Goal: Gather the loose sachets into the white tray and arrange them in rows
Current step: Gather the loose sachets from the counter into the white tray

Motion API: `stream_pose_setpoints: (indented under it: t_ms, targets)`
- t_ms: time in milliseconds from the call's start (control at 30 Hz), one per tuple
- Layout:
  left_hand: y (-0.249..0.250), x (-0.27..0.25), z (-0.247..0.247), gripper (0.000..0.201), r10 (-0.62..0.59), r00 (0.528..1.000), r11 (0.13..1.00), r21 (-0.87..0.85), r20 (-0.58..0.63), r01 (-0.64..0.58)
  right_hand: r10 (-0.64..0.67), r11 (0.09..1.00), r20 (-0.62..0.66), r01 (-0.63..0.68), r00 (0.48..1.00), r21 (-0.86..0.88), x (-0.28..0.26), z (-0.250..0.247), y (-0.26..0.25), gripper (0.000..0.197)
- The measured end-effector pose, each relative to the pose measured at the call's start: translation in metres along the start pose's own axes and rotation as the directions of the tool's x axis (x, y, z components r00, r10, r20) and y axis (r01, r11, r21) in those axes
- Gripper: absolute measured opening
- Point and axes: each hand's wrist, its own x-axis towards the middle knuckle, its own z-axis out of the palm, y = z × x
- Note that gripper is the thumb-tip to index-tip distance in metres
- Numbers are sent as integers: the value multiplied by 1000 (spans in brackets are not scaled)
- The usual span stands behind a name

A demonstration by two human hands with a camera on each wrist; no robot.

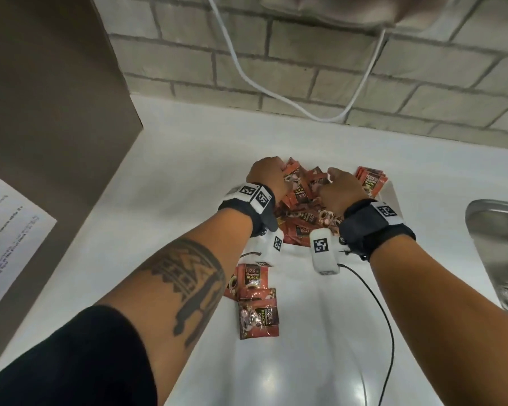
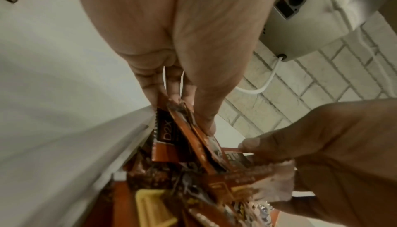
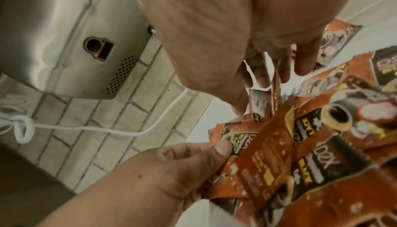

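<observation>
We see a heap of small, flat, crinkled foil sachets (image 1: 302,200), orange-red and black with printed coffee cups, piled in a shallow white tray (image 1: 392,197) whose smooth rim shows at the right of the pile on the glossy white counter (image 1: 173,177). A neat upright stack of the same sachets (image 1: 371,178) stands at the tray's far right corner. Our left hand (image 1: 269,177) sits at the heap's left edge, its fingers (image 2: 150,86) and thumb closed in a pinch on a few sachets held on edge. Our right hand (image 1: 340,189) rests on the middle of the heap with fingers curled down among the packets; they seem to pinch a couple of upright sachets, though blur leaves this uncertain. Three loose sachets (image 1: 255,300) lie overlapping on the counter nearer us, apart from the tray and partly hidden by the left forearm. Behind runs a grey brick-pattern tiled wall (image 1: 320,54) with a looping white cable (image 1: 276,92) hanging from a brushed metal wall unit (image 3: 64,35). A stainless steel sink (image 1: 499,247) lies right, a brown cabinet panel (image 1: 50,98) left.
</observation>
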Motion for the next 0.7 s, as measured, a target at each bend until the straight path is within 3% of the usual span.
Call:
stream_pose_setpoints:
  t_ms: [100, 233, 300, 367, 433, 500, 567, 633, 700]
  targets:
    - [0, -1, -2, 50, 15, 1000, 999, 42, 3, -15, 29, 1000, 3, -29, 1000, 2, 2, -3, 9, 64]
    - [-14, -13, -25, 49, 29, 1000, 999, -15, 6, -28, 33, 998, -37, -35, 999, -51, -2, -10, 14, 58]
    - [-28, -27, -44, 39, 51, 999, 999, -21, 7, -51, -26, 997, -145, 15, 989, -76, -17, -13, 9, 48]
    - [-44, -49, -61, 32, 60, 993, 996, 58, 98, -66, -195, 981, -201, 189, 960, -51, -42, -8, 3, 31]
    - [-59, -75, -69, 43, 44, 955, 974, 201, 293, -106, -471, 882, -102, 467, 876, -59, -75, 6, 0, 21]
    - [-71, -100, -66, 64, 15, 879, 948, 272, 477, -164, -626, 774, 124, 633, 770, -28, -107, 24, 1, 25]
    - [-81, -119, -61, 85, -45, 816, 934, 314, 576, -170, -635, 721, 345, 691, 691, -58, -126, 47, 5, 45]
    - [-91, -133, -59, 105, -92, 784, 890, 403, 614, -212, -588, 688, 499, 718, 636, -104, -135, 72, 9, 73]
    - [-102, -145, -59, 115, -102, 771, 834, 477, 629, -278, -535, 680, 558, 716, 634, -161, -140, 92, 13, 102]
